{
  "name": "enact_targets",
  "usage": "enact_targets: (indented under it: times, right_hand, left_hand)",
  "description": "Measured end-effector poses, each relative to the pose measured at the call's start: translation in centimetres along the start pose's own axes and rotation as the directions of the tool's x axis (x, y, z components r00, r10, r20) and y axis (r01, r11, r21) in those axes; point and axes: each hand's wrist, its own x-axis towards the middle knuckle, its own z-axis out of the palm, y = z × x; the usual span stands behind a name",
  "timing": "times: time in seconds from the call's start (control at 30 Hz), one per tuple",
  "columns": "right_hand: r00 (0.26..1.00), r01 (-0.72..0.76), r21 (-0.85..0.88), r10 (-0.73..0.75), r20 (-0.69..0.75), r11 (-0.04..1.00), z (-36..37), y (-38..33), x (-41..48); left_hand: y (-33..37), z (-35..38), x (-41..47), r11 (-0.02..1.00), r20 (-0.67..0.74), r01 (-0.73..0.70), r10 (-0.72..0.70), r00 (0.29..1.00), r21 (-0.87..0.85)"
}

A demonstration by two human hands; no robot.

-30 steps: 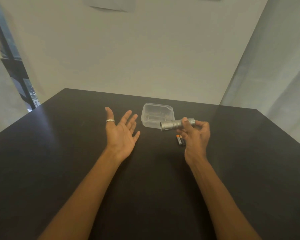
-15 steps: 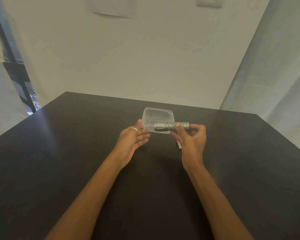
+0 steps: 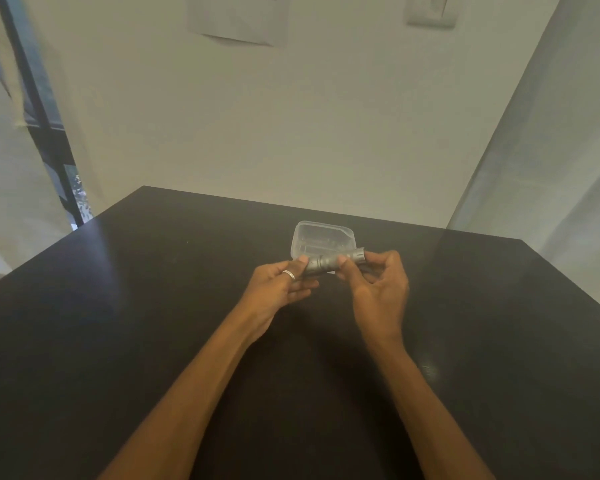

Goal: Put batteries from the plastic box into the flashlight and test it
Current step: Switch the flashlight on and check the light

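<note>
Dark surface [image 3: 153,306]: both hands hold the flashlight [image 3: 329,264] in front of the plastic box [image 3: 323,239]; left hand [image 3: 278,289] grips the head end, right hand [image 3: 378,289] the body. Likely unscrewing; batteries not seen, loading and test remain.

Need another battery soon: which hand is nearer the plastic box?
Right. The right hand sits just below the box; the left hand is lower left, slightly farther.

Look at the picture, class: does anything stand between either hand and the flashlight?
Nothing visible does. The left hand and the right hand both grip the flashlight directly, one at each end, above the table and in front of the plastic box.
</note>
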Motion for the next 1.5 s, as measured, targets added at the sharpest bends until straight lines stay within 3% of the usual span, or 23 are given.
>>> enact_targets:
  times: [0.07, 0.17, 0.3, 0.37, 0.43, 0.53, 0.6, 0.73, 0.97, 1.1, 1.23, 1.37, 1.5]
  right_hand:
    - [0.997, -0.073, 0.111, 0.074, 0.000, 0.991, -0.2, -0.3, 0.1]
    - [0.990, -0.141, 0.237, 0.143, 0.012, 0.961, -0.4, -0.7, 0.2]
    - [0.986, -0.157, 0.294, 0.169, -0.016, 0.943, -0.6, -0.2, 0.5]
    - [0.991, -0.106, 0.172, 0.119, -0.064, 0.979, -0.5, 0.0, 0.4]
    - [0.996, 0.041, -0.015, -0.042, -0.083, 0.999, -0.2, 0.1, 0.1]
    - [0.918, 0.382, -0.324, -0.396, 0.026, 0.865, 0.3, 0.6, -0.5]
    - [0.861, 0.492, -0.417, -0.497, 0.107, 0.764, 0.6, 0.9, -1.0]
    - [0.842, 0.522, -0.467, -0.517, 0.151, 0.713, 0.7, 1.0, -1.0]
    - [0.839, 0.507, -0.498, -0.535, 0.097, 0.704, 0.0, 1.3, -0.4]
    - [0.893, 0.424, -0.415, -0.447, 0.046, 0.805, 0.2, 1.0, -0.4]
    - [0.995, 0.056, -0.069, -0.061, -0.074, 0.996, 0.1, -0.6, -0.2]
    - [0.974, -0.203, 0.286, 0.222, -0.036, 0.936, 0.0, -1.0, 0.1]
    - [0.955, -0.260, 0.381, 0.295, -0.036, 0.887, 0.0, -0.8, 0.2]
  left_hand:
    - [0.3, 0.1, 0.0, 1.000, -0.004, 0.007, -0.008, 1.000, -0.021]
    - [0.7, 0.3, 0.0, 0.980, -0.017, 0.065, -0.069, 0.997, -0.186]
    - [0.9, 0.1, 0.1, 0.943, 0.037, 0.128, -0.123, 0.992, -0.307]
    - [0.8, 0.0, 0.1, 0.938, 0.037, 0.131, -0.125, 0.991, -0.321]
    - [0.8, 0.1, 0.1, 0.937, 0.047, 0.134, -0.125, 0.991, -0.323]
    - [0.8, 0.2, 0.1, 0.943, 0.063, 0.139, -0.126, 0.990, -0.301]
    - [0.8, 0.2, 0.1, 0.946, 0.060, 0.139, -0.127, 0.990, -0.292]
    - [1.0, 0.1, 0.0, 0.945, 0.046, 0.140, -0.132, 0.990, -0.294]
    - [1.0, 0.2, 0.0, 0.944, 0.058, 0.145, -0.134, 0.989, -0.296]
    - [0.8, 0.2, 0.0, 0.945, 0.054, 0.140, -0.129, 0.990, -0.297]
    - [0.8, 0.2, 0.1, 0.960, -0.018, 0.070, -0.078, 0.997, -0.270]
    - [0.5, 0.1, 0.0, 0.988, 0.007, -0.009, 0.010, 1.000, -0.152]
    - [0.0, 0.5, 0.0, 0.993, 0.048, -0.038, 0.043, 0.998, -0.109]
